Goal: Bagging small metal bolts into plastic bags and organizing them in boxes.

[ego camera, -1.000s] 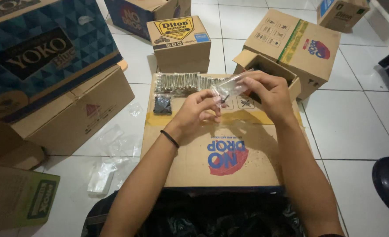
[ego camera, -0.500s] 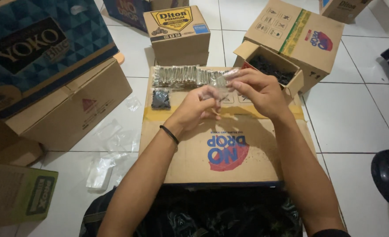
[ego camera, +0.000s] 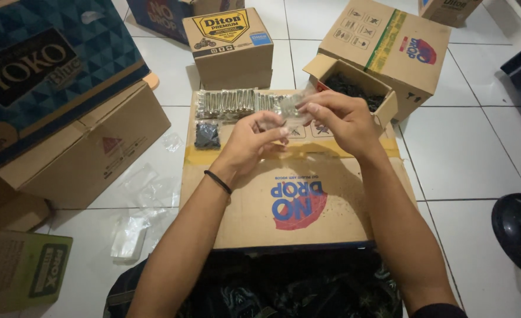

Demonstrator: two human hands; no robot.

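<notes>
Both my hands hold one small clear plastic bag [ego camera: 284, 113] above a flat brown cardboard box [ego camera: 284, 206] that serves as a work surface. My left hand [ego camera: 250, 144], with a black band on its wrist, pinches the bag's lower edge. My right hand [ego camera: 340, 121] grips the upper right part. What is inside the bag I cannot tell. Behind the hands a row of filled clear packets [ego camera: 234, 103] lies along the box's far edge. A small packet of dark pieces [ego camera: 207, 135] rests at the far left.
An open carton of dark small parts [ego camera: 354, 88] stands at the back right, with closed cardboard boxes [ego camera: 231, 47] behind and a large blue box [ego camera: 42, 65] on a brown one at left. Empty clear bags [ego camera: 134, 229] lie on the white tile floor. A dark round object [ego camera: 519, 229] sits at right.
My hands have drawn slightly apart and shifted a little toward me with the clear bag still between them. The view has tilted slightly.
</notes>
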